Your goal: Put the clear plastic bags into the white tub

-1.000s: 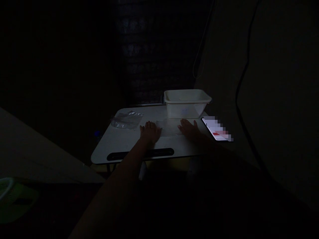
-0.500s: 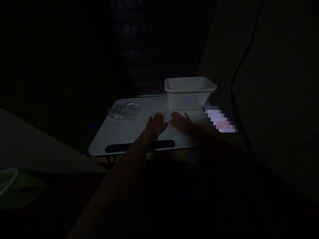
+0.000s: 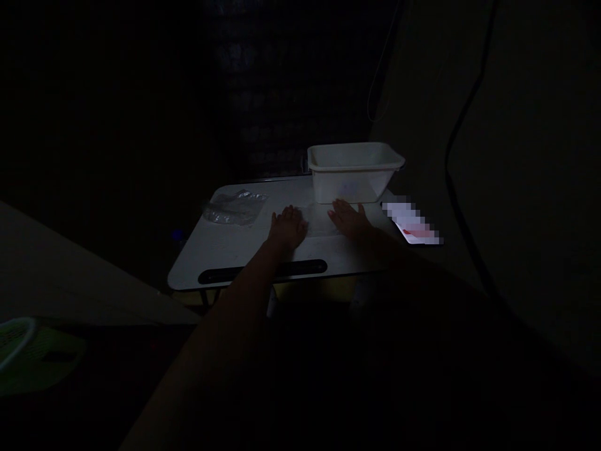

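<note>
A thin clear plastic sheet or bag (image 3: 318,222) lies flat on the white table (image 3: 225,247), hard to make out in the dim light. My left hand (image 3: 287,227) rests palm down at its left side, fingers spread. At its right side lies my right hand (image 3: 348,219), also flat with the thumb apart, just in front of a white plastic tub (image 3: 352,181). More crumpled clear plastic (image 3: 237,208) is at the table's back left, touched by neither hand.
A lit phone (image 3: 410,222) lies at the table's right edge. A dark slot (image 3: 220,275) runs along the front edge. Lower left stands a green basket (image 3: 42,363). A dark cable (image 3: 451,175) hangs down the right wall.
My hands have moved apart, the left one to the left and the right one to the right. More of the plastic between them shows. The view has shifted slightly.
</note>
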`<move>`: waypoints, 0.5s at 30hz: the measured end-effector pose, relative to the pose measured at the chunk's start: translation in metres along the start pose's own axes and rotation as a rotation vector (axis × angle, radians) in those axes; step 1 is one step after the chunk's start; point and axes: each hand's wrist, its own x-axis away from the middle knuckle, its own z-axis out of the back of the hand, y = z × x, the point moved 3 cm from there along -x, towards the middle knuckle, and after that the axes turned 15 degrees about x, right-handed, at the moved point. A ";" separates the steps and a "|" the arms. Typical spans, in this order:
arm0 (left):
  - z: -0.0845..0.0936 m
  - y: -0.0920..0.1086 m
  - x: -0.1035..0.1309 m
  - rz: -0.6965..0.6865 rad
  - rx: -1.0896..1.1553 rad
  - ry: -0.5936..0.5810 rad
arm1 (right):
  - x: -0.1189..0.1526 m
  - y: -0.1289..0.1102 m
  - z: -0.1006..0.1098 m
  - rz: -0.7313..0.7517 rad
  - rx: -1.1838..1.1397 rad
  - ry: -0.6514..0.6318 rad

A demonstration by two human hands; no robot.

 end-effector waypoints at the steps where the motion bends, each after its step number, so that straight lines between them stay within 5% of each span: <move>1: -0.001 0.006 -0.001 -0.036 0.004 -0.009 | -0.002 -0.007 0.002 0.027 -0.013 0.006; 7: -0.014 0.027 -0.008 -0.083 0.058 -0.099 | -0.002 -0.037 -0.001 0.175 -0.022 -0.094; 15: -0.013 0.016 -0.007 -0.032 0.037 -0.130 | 0.006 -0.025 -0.004 0.222 0.059 -0.052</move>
